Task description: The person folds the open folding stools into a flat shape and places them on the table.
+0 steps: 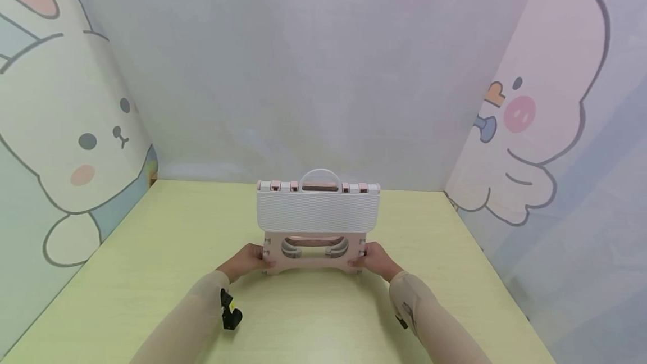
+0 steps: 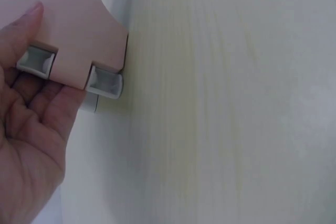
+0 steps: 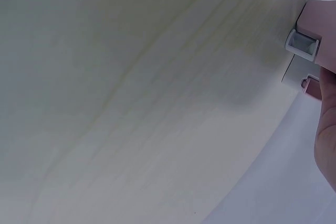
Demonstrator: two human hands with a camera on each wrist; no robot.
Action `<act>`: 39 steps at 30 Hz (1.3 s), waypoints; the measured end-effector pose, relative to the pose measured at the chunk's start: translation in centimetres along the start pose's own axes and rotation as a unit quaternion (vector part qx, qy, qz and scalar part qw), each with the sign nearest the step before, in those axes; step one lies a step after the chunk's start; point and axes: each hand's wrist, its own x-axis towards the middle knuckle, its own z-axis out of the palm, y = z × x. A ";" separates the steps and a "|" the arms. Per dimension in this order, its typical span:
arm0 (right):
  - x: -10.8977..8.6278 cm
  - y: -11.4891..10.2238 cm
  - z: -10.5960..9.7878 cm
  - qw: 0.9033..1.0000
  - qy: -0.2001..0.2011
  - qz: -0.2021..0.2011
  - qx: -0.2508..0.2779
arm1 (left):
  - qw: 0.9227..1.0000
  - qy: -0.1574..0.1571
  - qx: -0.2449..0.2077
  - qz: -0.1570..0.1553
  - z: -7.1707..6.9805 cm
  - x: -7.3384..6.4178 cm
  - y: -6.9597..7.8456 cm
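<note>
A pink and white folding stool (image 1: 317, 213) stands upright at the middle of the table, its white textured panel above a pink leg panel (image 1: 315, 263). A white loop handle (image 1: 320, 172) arches over its top edge. My left hand (image 1: 246, 261) grips the left side of the pink panel. Seen from the left wrist, the thumb lies on the panel's face and the fingers curl behind its edge, beside grey hinge pieces (image 2: 105, 82). On the opposite side my right hand (image 1: 378, 260) grips the same panel; only part of this hand (image 3: 328, 124) shows in the right wrist view.
The pale yellow wood-grain table (image 1: 323, 319) spreads around the stool. A light curtain (image 1: 313, 72) hangs behind it, with printed cartoon animals at both sides. A black device (image 1: 229, 310) is strapped at the left sleeve.
</note>
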 end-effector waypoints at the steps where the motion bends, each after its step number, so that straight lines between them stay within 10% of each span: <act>1: 0.0 0.0 0.0 1.000 0.000 0.000 0.000 | 1.000 0.001 0.000 -0.001 0.0 0.0 0.0; 39: -0.1 -0.3 -0.1 1.000 -0.006 -0.008 0.010 | 1.000 0.005 0.007 -0.007 -0.2 0.0 0.1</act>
